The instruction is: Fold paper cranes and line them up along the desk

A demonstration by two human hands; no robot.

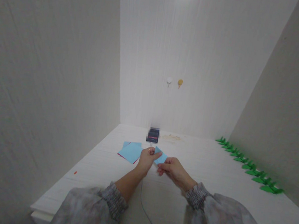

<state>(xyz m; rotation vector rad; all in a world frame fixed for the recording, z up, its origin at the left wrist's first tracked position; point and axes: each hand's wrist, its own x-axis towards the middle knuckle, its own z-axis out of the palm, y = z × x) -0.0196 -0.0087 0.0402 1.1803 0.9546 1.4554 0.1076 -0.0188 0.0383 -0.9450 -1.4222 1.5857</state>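
Observation:
Between my two hands, above the white table, is a small folded piece of light blue paper (162, 158). My left hand (147, 158) pinches its left side, thumb on the front. The fingers of my right hand (170, 168) are closed on its lower right corner. The paper's upper tip points up and its underside is hidden from me. Just left of my left hand lies a stack of square paper sheets (131, 152), blue on top with a red edge showing below.
A phone (153, 135) leans at the back, with a cable (145, 211) running forward. Along the right wall stands a row of several green folded paper figures (252, 170). An orange scrap (75, 172) lies near the left edge. Two hooks (180, 82) are on the back wall.

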